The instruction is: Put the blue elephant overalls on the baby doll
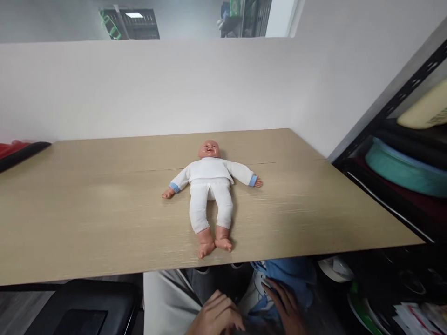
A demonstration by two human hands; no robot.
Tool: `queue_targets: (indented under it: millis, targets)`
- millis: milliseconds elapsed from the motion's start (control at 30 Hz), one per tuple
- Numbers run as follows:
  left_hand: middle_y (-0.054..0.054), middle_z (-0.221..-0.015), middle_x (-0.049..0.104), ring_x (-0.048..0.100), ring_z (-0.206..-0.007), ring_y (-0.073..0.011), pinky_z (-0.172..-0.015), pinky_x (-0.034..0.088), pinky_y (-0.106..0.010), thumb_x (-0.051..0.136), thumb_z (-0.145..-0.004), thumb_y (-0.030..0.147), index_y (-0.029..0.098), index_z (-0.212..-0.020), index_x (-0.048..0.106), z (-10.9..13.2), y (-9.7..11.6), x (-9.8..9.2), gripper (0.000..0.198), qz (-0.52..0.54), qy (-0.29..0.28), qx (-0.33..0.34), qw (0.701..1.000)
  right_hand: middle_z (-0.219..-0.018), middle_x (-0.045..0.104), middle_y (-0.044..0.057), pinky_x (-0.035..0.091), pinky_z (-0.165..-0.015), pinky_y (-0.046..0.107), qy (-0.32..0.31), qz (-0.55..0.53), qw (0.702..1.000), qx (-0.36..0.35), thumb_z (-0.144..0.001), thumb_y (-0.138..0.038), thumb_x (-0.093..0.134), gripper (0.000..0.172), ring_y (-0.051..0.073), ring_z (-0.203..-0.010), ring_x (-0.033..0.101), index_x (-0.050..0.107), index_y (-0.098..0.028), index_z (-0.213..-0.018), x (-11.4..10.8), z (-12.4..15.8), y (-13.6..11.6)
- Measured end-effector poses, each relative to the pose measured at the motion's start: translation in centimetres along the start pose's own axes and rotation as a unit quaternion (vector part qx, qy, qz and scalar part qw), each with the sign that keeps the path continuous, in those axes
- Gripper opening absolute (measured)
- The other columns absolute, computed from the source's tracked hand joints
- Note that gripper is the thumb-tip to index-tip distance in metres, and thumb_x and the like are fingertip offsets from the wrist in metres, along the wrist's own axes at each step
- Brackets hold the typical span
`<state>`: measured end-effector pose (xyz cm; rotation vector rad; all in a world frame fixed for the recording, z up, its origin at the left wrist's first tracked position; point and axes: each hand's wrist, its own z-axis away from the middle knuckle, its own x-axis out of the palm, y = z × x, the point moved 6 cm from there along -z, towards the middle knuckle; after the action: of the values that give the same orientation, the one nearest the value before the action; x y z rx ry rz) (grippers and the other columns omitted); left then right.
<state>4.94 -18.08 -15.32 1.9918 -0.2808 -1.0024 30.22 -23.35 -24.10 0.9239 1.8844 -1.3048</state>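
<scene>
A baby doll (211, 174) in a white top and trousers with blue cuffs lies on its back on the wooden table (104, 209), arms spread, feet toward the near edge. Below that edge, over my lap, is my left hand (220, 314); its fingers are curled in, and the frame's bottom hides whatever they may hold. My right hand (284, 304) rests with fingers stretched out and apart against a blue printed cloth (288, 274) on my lap. Neither hand touches the doll.
A black chair (87, 302) stands at lower left. On the right, a dark shelf rack holds a teal rounded item (405, 167) and a cream one (426, 109). Papers (415, 318) lie lower down. A white wall (157, 88) with a window rises behind the table.
</scene>
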Motion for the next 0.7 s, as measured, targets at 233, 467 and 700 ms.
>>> queue_targets:
  millis: [233,467,700]
  targets:
    - [-0.004,-0.11,0.077,0.07,-0.104,-0.022,-0.105,0.049,-0.034,0.05,-0.09,-0.001,0.025,-0.115,0.065,1.9,-2.4,1.5,0.039,-0.001,-0.079,-0.146,0.986,-0.152,0.072,0.009,0.066,-0.107,0.054,0.02,0.005,0.999,0.038,-0.095,-0.028,0.058,0.061,0.038,-0.131,0.075,0.071,-0.037,-0.154,0.7,1.9,5.0]
    - [-0.01,-0.129,0.073,0.068,-0.124,-0.0262,-0.114,0.051,-0.04,0.047,-0.105,0.011,0.027,-0.132,0.064,1.3,-2.3,0.9,0.036,0.048,-0.033,-0.168,0.984,-0.102,0.082,0.01,0.071,-0.075,0.049,0.026,-0.155,0.986,0.049,-0.101,-0.035,0.058,0.033,0.038,-0.094,0.082,0.085,-0.041,-0.119,-5.6,-3.4,-0.5]
    - [-0.018,-0.173,0.038,0.038,-0.163,-0.0415,-0.134,0.033,-0.059,0.091,-0.087,0.058,0.035,-0.169,0.037,-0.4,1.1,-1.3,0.101,0.168,0.047,-0.09,0.981,-0.092,0.08,0.003,0.062,-0.073,0.027,-0.023,-0.31,0.947,0.077,-0.113,-0.041,0.057,0.029,0.019,-0.078,0.077,0.082,-0.029,-0.12,-13.6,-10.1,-11.0]
